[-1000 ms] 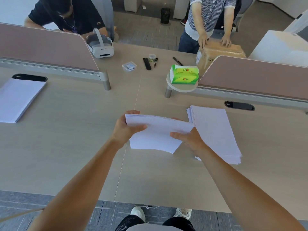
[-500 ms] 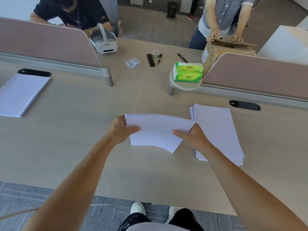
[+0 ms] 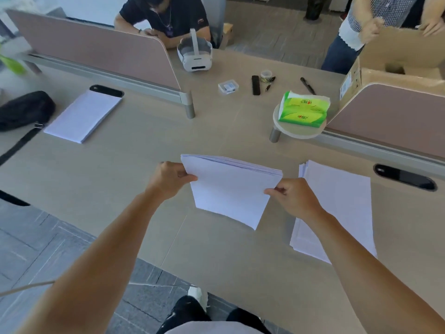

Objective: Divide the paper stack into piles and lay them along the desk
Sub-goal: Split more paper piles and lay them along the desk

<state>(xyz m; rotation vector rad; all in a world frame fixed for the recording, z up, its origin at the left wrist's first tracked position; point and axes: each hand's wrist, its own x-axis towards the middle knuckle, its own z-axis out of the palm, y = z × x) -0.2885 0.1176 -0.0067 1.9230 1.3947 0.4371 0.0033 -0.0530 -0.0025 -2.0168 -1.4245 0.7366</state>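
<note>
The fingers of the left hand are pinching the left edge of a bundle of sheets, thumb on top. The fingers of the right hand are clamping its right edge the same way, so both hands are grasping paper. The bundle is hanging between them on the near side of the green tissue pack and a little to its left, with its far edge raised and fanning. Whether its near corner is touching the table I cannot tell.

The remaining stack is lying flat on the near side of the tissue pack and slightly to its right, just beside the right hand, with its edges somewhat ragged. 1 laid pile is sitting well to the left of the tissue pack, with a black bag farther left again. A white headset is resting beyond the tissue pack to its left. Another person is handling a cardboard box to its right.

The task looks partway through: 1 pile is down and a 2nd is in the hands, not yet placed. The remaining stack looks thick enough for more piles. The bare table between the laid pile and the bundle is probably waiting for them.
</note>
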